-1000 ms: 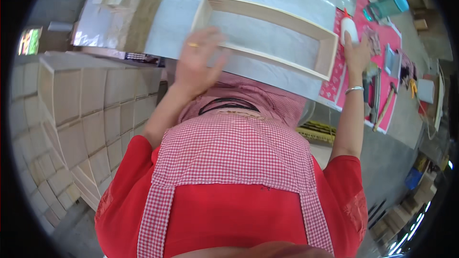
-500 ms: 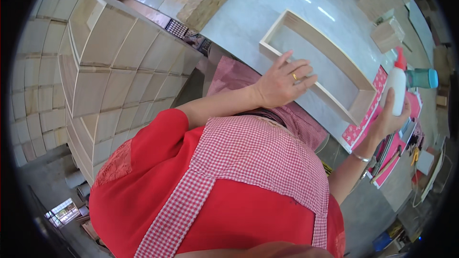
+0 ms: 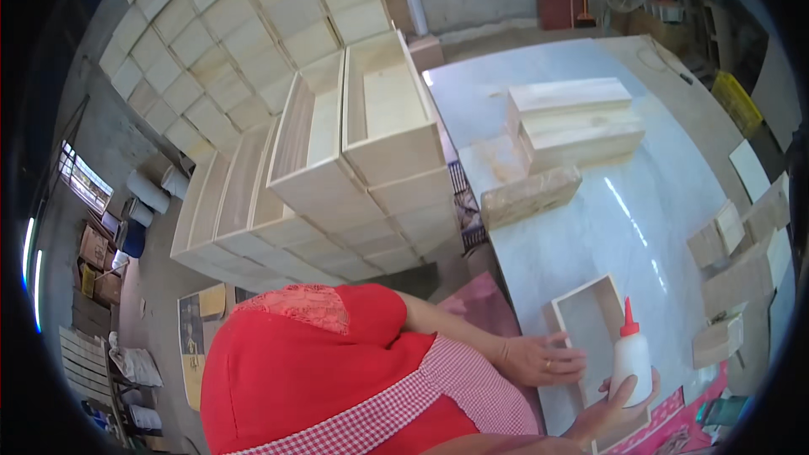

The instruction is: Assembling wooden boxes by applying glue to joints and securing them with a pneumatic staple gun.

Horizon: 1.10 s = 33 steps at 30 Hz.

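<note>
A shallow rectangular wooden frame (image 3: 581,293) lies on the pale, glossy tabletop. My left hand (image 3: 543,360) rests by its near long side, fingers stretched out and thumb apart; whether the fingertips touch the wood I cannot tell. A ring shows on one finger. In my right hand (image 3: 619,411) is a white squeeze bottle (image 3: 632,371) with a red pointed nozzle, held upright over the frame's right part. The bottle and this hand hide some of the frame's right end.
Left of the table stand stacked wooden drawer boxes (image 3: 396,152). Wooden boxes (image 3: 577,122) and a wrapped block (image 3: 531,196) sit on its far part. Small wood pieces (image 3: 718,337) lie at the right, near a teal bottle (image 3: 723,410) and pink cloth (image 3: 687,425).
My view has swung left, showing more of the drawer stacks and far room. The squeeze bottle has come leftward, closer to my left hand and over the frame.
</note>
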Available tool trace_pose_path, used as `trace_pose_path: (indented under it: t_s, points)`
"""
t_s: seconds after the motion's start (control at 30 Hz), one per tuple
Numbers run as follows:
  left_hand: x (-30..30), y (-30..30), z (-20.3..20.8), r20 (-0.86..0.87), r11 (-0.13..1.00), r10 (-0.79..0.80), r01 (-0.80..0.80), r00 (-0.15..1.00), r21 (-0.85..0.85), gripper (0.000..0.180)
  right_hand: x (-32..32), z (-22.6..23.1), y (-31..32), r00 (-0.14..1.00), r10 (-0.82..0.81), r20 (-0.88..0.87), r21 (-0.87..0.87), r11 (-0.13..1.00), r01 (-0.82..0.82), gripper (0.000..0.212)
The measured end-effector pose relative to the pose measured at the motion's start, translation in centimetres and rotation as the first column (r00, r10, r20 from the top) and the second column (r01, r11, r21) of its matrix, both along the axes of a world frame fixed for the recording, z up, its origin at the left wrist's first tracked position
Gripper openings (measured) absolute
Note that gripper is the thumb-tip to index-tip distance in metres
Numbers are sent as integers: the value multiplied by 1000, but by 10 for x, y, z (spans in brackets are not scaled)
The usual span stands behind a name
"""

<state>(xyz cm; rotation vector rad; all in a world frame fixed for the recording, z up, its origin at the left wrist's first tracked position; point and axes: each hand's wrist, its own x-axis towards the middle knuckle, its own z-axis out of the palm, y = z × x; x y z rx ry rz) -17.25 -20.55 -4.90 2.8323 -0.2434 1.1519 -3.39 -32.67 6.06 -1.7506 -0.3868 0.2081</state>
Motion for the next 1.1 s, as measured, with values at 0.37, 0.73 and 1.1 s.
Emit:
trace_pose_path:
  t_s: [0.37,0.73,1.1]
  points:
    - [8,9,-11,121,998,45,-51,992,46,35,10,0,21,995,94,-41,159,984,-86,50]
    - [8,8,-14,-154,984,36,-8,987,178,43,11,-31,14,996,94,9,107,990,-94,58]
    - [7,10,-28,43,999,48,-47,998,-26,44,-19,-15,29,900,318,297,-40,946,-321,50]
